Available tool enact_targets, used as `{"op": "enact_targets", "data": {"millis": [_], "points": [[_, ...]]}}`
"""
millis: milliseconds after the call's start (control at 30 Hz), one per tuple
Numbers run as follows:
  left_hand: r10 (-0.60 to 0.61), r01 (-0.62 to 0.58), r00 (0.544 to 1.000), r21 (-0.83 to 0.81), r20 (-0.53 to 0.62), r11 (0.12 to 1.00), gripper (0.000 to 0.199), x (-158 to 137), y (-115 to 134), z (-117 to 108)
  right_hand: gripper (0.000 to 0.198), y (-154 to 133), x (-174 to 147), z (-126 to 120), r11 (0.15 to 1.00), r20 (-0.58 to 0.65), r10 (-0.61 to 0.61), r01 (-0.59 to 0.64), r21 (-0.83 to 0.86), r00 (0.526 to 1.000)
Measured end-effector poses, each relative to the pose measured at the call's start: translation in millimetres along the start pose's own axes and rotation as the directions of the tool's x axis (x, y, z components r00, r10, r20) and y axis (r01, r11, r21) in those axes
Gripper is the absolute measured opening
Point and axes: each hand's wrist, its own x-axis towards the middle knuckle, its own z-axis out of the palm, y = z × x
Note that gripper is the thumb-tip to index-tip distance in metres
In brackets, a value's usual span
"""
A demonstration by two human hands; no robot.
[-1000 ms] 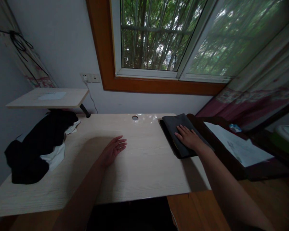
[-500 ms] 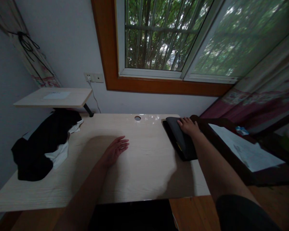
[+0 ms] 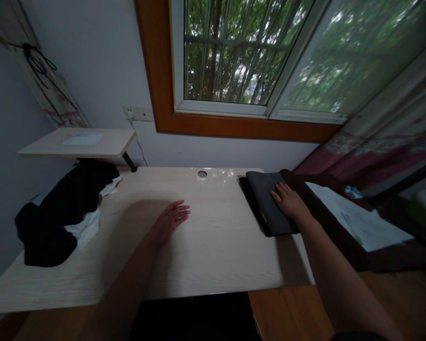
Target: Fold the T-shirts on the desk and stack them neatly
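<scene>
A dark grey folder, with a black layer and a bit of yellow showing along its left edge, lies at the right end of the pale wooden desk. Flat on its cover rests my right hand, fingers stretched and not wrapped round it. My left hand is over the middle of the desk, palm turned inward and fingers loosely extended. It holds nothing and is apart from the folder.
Black and white cloth lies in a heap on the desk's left, below a small raised shelf on a dark post. A cable hole is near the back edge. Right of the desk, a white sheet lies on a dark brown surface.
My right hand has slid right and slightly down across the folder, and the cover now lies flatter. My left hand has stayed put.
</scene>
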Motion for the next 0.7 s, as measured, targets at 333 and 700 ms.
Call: {"op": "enact_targets", "data": {"millis": [333, 700], "points": [[0.026, -0.026, 0.999, 0.0, 0.027, 1.0, 0.041, 1.6, -4.3, -4.6, 0.059, 6.2, -69.4, -6.0, 0.989, -0.055, -0.084, 0.09, 0.117, 0.995], [0.029, -0.029, 0.999, -0.004, 0.026, 1.0, 0.044, 0.2, -1.9, -2.3, 0.057, -13.5, -56.2, -40.5, 0.973, -0.097, -0.147, 0.162, 0.163, 0.984]]}}
